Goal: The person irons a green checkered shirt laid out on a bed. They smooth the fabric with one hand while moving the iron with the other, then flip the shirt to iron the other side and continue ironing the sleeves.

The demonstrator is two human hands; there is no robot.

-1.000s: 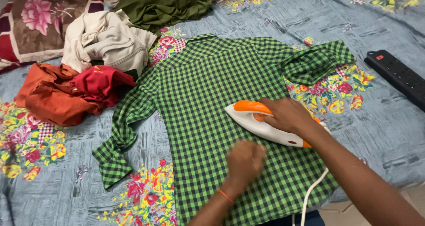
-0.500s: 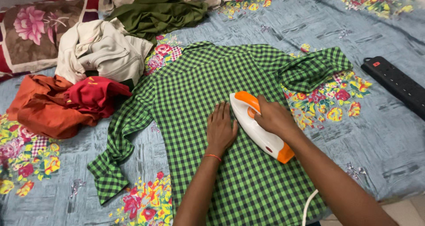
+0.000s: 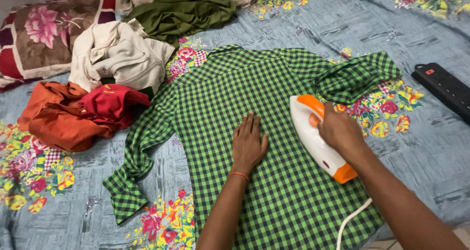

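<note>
Right hand [image 3: 340, 131] first: its fingers [image 3: 327, 125] are wrapped tight round the orange handle of the one iron [image 3: 313, 135], white-bodied with an orange heel, sitting flat on the right half of the shirt. One white cord [image 3: 350, 220] trails from behind the right forearm toward the shirt's bottom hem. Left hand [image 3: 248, 143] lies palm down, fingers [image 3: 249, 125] spread and flat, gripping nothing, pressing the middle of the shirt just left of the iron; one thin orange band circles that wrist. The shirt [image 3: 220, 103], a single green-and-black checked one, is spread flat on the bed [image 3: 431, 147], collar away from the person, two sleeves out, the right one folded back on itself. Left of the shirt, four loose garments: one cream [image 3: 115, 54], one dark green [image 3: 181, 12], one red [image 3: 110, 103], one rust-orange [image 3: 54, 118]. Beyond them, one floral pillow [image 3: 34, 34]. Right of the shirt, one black power strip [image 3: 443, 86] with a small red switch.
</note>
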